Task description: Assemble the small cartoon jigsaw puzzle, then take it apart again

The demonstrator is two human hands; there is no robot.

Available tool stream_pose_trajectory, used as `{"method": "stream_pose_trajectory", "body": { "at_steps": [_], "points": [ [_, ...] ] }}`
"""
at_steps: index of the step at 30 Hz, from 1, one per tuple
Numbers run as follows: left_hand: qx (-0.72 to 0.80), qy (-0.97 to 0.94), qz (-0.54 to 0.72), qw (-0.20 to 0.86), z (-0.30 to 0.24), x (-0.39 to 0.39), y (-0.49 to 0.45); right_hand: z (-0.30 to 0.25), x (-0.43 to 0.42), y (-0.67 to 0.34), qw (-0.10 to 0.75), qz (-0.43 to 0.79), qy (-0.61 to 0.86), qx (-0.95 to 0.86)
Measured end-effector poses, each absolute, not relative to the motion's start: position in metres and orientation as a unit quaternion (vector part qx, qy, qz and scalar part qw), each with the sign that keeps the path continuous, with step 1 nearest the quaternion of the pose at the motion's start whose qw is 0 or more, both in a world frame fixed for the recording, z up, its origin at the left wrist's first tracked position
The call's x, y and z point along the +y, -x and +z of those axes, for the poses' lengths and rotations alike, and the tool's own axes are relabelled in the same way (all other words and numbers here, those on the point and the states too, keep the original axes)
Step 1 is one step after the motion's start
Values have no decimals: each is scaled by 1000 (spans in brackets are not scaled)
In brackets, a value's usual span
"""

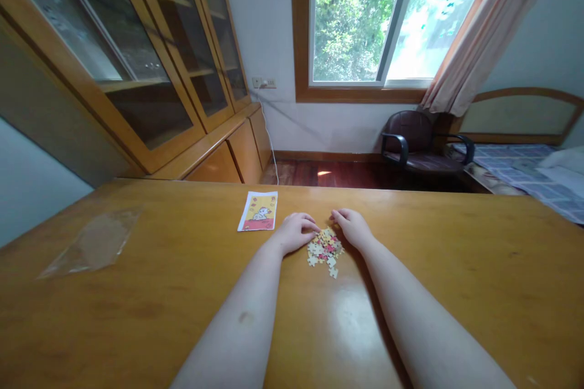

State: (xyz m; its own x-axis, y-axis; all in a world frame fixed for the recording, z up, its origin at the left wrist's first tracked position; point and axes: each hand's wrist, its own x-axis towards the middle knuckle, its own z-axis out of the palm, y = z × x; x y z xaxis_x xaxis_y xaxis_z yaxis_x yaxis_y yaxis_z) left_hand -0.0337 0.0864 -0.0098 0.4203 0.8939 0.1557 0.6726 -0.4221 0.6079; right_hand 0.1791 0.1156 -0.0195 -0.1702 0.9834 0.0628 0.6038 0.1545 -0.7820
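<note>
A small heap of jigsaw puzzle pieces (325,247) lies on the wooden table, mostly cream and yellow with some red and pink ones. At the heap's upper left edge is my left hand (297,233), its fingers bent but apart, with the fingertips at the pieces. My right hand (353,226) rests on its side just right of the heap. Its fingers are curled in together, and whatever they may hold is hidden. Left of my left hand lies a picture card (260,211) showing a white cartoon animal on yellow and red.
A clear plastic bag (98,240) lies flat on the left of the table (182,328). Beyond the far edge stand a glass-door cabinet (191,115), a dark armchair (413,140) and a bed (524,164) under a window (365,18).
</note>
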Motion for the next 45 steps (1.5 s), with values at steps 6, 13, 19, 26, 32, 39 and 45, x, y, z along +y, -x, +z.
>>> {"method": "stream_pose_trajectory", "body": {
  "at_steps": [6,13,19,26,32,39,45],
  "points": [
    [530,-763,249,274,-11,91,34,-19,115,-178,296,310,575,-697],
    [591,-733,264,206,-11,88,32,-18,114,-177,292,304,576,-701],
    [597,-756,225,147,-2,86,34,-17,112,-176,290,254,543,-746],
    [558,-783,233,145,-9,87,32,-13,109,-175,222,212,490,-816],
    [518,-807,240,151,-14,89,31,-15,108,-173,180,185,529,-809],
    [603,-752,232,131,-10,91,34,-20,114,-177,257,146,614,-732],
    [565,-777,241,139,-8,88,31,-20,114,-179,325,173,561,-741]
  ]
}}
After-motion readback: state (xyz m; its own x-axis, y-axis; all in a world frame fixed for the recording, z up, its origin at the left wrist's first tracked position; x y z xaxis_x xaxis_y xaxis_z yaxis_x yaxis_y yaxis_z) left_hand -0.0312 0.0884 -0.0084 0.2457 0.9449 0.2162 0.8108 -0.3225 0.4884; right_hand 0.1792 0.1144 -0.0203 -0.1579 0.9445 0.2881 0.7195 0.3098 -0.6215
